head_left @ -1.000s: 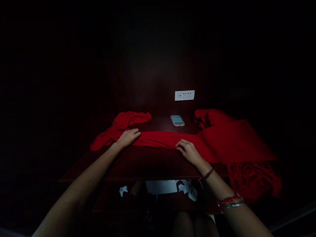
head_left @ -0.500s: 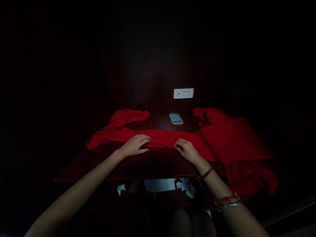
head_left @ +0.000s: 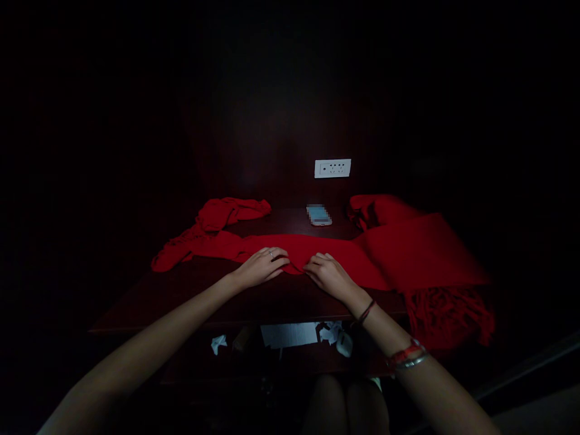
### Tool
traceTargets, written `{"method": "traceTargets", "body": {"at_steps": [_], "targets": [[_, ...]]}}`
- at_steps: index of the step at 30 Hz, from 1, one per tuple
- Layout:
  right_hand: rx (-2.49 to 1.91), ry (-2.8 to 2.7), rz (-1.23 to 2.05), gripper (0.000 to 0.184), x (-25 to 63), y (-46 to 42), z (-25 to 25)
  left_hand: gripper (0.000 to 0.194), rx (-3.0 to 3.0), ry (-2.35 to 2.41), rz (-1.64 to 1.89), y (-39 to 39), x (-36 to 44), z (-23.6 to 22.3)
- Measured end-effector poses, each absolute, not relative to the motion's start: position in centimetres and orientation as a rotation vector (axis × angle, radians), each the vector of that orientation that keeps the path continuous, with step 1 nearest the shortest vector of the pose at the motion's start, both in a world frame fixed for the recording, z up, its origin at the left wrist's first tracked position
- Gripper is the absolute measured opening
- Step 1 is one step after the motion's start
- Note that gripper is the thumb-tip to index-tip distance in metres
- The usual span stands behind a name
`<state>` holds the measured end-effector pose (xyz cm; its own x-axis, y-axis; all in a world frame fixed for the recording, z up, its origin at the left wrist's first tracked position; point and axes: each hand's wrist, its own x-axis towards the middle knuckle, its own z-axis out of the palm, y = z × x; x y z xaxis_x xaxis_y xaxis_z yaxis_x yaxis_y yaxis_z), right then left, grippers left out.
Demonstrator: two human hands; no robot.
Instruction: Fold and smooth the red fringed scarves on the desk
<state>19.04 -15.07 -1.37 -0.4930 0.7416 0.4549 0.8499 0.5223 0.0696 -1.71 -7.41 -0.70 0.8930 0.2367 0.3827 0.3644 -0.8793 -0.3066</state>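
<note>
A long red scarf [head_left: 312, 243] lies across the dark wooden desk in a narrow strip, its right part wider and ending in a fringe over the front edge. My left hand [head_left: 265, 264] is at the near edge of the strip, fingers curled over the cloth with the thumb below. Close by on the right, my right hand [head_left: 327, 273] pinches the same edge between thumb and fingers. A small fold shows in the cloth between both hands. The fingertips partly hide the gripped edge.
A phone [head_left: 319, 215] lies behind the scarf, below a white wall socket [head_left: 332, 168]. Bunched red cloth [head_left: 217, 212] is at the back left. Beneath the desktop, a shelf holds crumpled paper [head_left: 219, 345], a pale flat sheet [head_left: 290, 336] and a white rounded object [head_left: 344, 344].
My hands have come closer together along the scarf's near edge, the left moving right and the right moving left. The cloth between them has bunched slightly. The view has shifted a little.
</note>
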Motion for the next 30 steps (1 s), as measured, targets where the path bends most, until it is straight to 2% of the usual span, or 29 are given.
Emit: {"method": "traceTargets", "body": {"at_steps": [4,14,21,26,30], "targets": [[-1.346,-2.379,-0.464,0.016,18.7,-15.1,-1.4,0.021,-2.651,-0.431,-0.409,-7.4,-1.6,-1.1],[-1.333,-2.335,-0.363,0.01,18.6,-15.3,-1.5,0.023,-2.738,-0.412,-0.372,-7.9,-1.9,-0.8],[-1.273,-2.455,-0.421,0.017,17.8,-15.3,-1.4,0.02,-2.971,-0.488,-0.473,-8.5,-2.2,-0.3],[-1.259,-2.467,-0.423,0.016,18.0,-15.3,-1.6,0.029,-3.169,-0.635,-0.473,-6.0,-1.7,0.6],[-1.24,-2.486,-0.422,0.015,18.1,-15.4,-1.7,0.022,-3.137,-0.591,-0.302,-2.9,0.1,1.1]]}}
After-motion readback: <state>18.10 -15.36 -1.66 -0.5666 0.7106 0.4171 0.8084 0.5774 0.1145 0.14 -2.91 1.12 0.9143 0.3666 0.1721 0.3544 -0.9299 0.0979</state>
